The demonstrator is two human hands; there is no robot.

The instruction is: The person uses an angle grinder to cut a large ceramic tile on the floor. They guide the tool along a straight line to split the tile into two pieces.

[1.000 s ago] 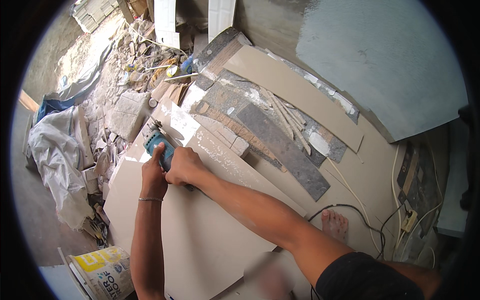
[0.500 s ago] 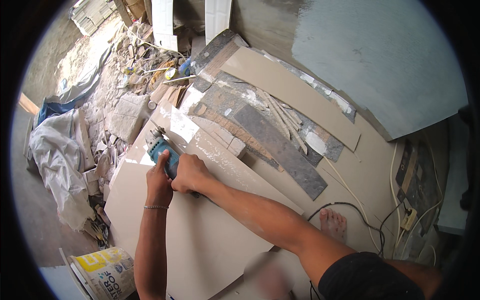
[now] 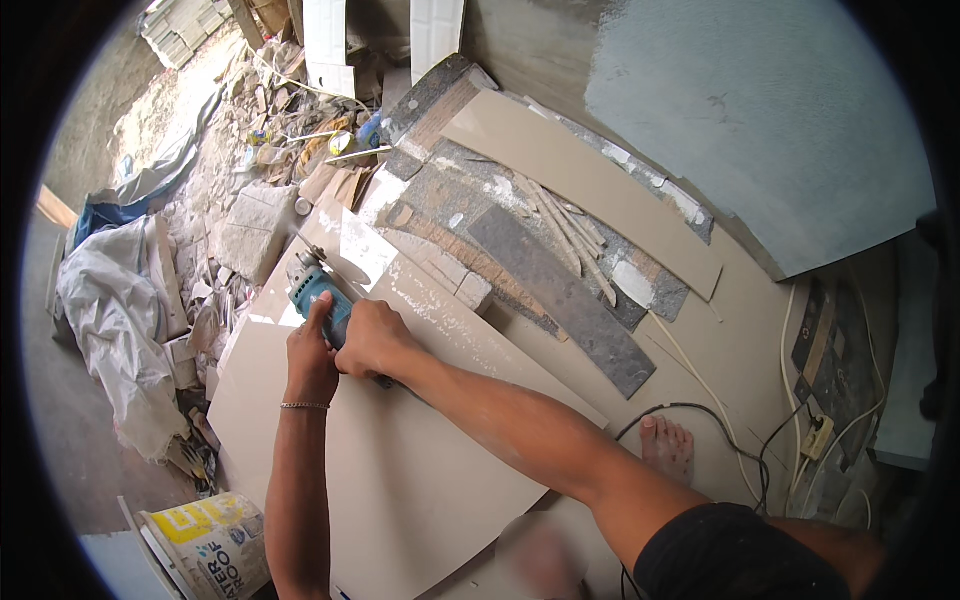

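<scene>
Both my hands are closed round a teal and black angle grinder (image 3: 312,290), held over a large beige tile (image 3: 440,470). My left hand (image 3: 314,350), with a chain bracelet at the wrist, grips the body from the left, thumb along its top. My right hand (image 3: 374,340) wraps the rear of the grinder from the right. The grinder's disc end points to the tile's far left corner, close to its edge; whether the disc touches the tile I cannot tell. White patches and specks mark the tile's far side.
A yellow and white bucket (image 3: 208,545) stands at the lower left. Rubble and a white sack (image 3: 120,330) lie along the left. A long beige tile strip (image 3: 590,190) and a dark grey strip (image 3: 560,300) lie to the right. Cables run to a socket block (image 3: 818,438) near my bare foot (image 3: 667,447).
Both hands and the grinder have shifted slightly up and left, toward the tile's far left edge. The grip is unchanged.
</scene>
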